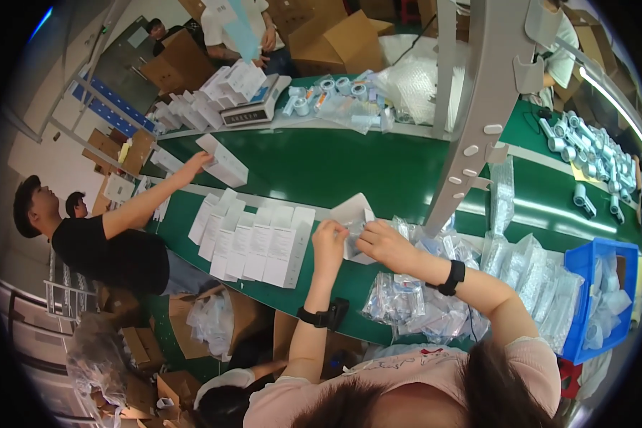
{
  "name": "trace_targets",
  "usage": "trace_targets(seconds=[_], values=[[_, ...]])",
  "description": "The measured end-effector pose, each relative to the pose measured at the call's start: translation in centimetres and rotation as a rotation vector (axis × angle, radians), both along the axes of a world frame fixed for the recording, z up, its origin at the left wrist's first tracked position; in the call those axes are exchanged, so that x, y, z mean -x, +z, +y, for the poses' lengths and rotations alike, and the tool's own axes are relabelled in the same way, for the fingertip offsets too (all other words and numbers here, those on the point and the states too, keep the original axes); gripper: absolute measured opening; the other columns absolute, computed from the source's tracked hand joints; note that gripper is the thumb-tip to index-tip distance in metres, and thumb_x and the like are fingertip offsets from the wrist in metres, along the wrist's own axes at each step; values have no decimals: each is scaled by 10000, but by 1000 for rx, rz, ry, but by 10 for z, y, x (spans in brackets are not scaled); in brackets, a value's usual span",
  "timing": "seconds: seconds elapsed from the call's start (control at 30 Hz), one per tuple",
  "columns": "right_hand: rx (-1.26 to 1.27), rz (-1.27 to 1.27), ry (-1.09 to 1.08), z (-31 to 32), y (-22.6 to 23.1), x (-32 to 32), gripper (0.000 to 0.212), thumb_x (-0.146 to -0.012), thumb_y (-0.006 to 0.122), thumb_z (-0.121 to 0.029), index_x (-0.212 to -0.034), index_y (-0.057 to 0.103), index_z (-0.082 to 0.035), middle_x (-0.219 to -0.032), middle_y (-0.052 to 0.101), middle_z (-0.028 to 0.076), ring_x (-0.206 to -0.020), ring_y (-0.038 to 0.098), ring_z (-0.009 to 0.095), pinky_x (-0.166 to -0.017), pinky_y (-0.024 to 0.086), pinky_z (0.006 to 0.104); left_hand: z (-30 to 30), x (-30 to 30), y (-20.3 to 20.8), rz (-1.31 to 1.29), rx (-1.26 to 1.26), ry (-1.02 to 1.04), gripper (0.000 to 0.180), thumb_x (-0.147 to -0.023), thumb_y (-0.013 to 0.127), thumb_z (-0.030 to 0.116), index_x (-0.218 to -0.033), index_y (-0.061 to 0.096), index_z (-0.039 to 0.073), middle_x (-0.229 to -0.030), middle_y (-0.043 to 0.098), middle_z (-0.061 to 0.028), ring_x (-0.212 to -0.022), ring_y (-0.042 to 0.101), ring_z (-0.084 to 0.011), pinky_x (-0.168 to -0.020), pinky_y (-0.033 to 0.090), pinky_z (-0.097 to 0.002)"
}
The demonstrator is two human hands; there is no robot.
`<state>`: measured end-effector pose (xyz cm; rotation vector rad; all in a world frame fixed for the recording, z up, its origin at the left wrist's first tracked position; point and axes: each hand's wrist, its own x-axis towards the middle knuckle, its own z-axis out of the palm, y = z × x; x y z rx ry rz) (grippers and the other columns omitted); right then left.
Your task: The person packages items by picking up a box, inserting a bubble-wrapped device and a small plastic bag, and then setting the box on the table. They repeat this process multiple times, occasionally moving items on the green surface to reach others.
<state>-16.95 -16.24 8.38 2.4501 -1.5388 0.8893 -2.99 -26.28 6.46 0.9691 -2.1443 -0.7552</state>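
Both forearms rise from the lower edge to mid-frame, where the left hand (329, 239) and right hand (382, 241) pinch a small white folded cardboard box (351, 212) from either side. Its open flap tips toward upper left, long axis slanting up-right; neither hand is nearer. Just left stands a row of white upright cartons (264, 242); lower right lies a heap of clear plastic bags (421, 307) on the green conveyor belt (378, 167).
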Motion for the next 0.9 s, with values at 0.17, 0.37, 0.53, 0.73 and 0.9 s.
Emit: trace_targets(seconds=[0.17,0.37,0.53,0.73,0.9], values=[[134,101,185,-13,-2,2,104,-651,550,-134,-680,508,-44,-726,507,55,-796,482,204,-695,385,295,0,1,6,-65,-22,21,79,-649,633,-9,-687,564,-20,-721,569,-132,-715,569,-285,-643,434,-329],[-467,269,74,-12,-13,-3,247,-691,605,-233,-788,535,-16,-773,549,54,-824,500,209,-694,397,321,-6,5,-1,-9,-135,2,41,-670,623,-6,-692,589,-7,-759,597,-107,-745,577,-243,-671,440,-318],[-145,148,114,-1,2,20,536,-672,689,-295,-1078,484,-12,-1074,514,134,-1024,479,236,-868,366,353,-10,-11,3,559,-803,108,402,-709,660,85,-1078,508,36,-1023,570,-126,-943,538,-264,-813,419,-333],[-116,-733,-87,10,-59,28,980,-613,766,-235,-1371,169,-64,-1351,272,176,-1192,365,276,-990,284,373,-54,-73,-53,-761,128,270,794,-696,699,184,-1323,234,40,-1355,264,-178,-1244,260,-346,-943,256,-553],[-348,-957,-84,-33,-80,5,1119,-556,800,-156,-1388,56,-71,-1350,236,150,-1204,320,291,-988,284,399,-57,-96,-81,-1054,241,281,939,-634,731,200,-1367,157,76,-1424,108,-172,-1300,138,-370,-931,220,-622]])
